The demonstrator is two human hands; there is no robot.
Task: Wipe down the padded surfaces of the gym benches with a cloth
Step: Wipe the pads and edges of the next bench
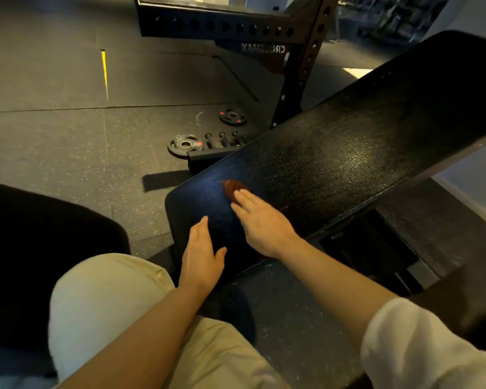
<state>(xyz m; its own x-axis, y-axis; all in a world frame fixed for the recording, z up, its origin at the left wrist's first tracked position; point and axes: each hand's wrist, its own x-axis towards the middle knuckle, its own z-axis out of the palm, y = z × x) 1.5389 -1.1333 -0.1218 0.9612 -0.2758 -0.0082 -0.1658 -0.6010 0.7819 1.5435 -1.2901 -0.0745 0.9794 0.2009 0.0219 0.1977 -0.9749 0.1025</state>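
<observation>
A small reddish-brown cloth (232,188) is pressed flat against the black pad (348,141) of an inclined bench by the right hand (260,223). The fingers (243,199) of that hand are laid out straight over the cloth, so nothing is clenched; the cloth is covered and pushed rather than gripped, and only its far end is seen beyond the fingertips. The cloth is found on the lower part of the pad, not far from the rounded lower end.

Nearer than the cloth, and to its left, the left hand (201,255) is rested on the lower end of the same pad. Its fingers are extended and its thumb is spread; nothing is held in it. The two hands are kept close together but apart.

Above and to the right of the cloth, the pad is seen rising away, its textured surface catching some light. Below the hands, a knee in beige trousers (110,293) is seen, and a white sleeve (421,346) is pushed up the right forearm.

Beyond the cloth and to its left, two weight plates (184,145) with red marks are laid on the speckled rubber floor (68,136), near a row of short pegs. Farther off, a black rack (222,25) with a line of holes is stood. A yellow stripe (104,68) is marked on the floor well to the left.
</observation>
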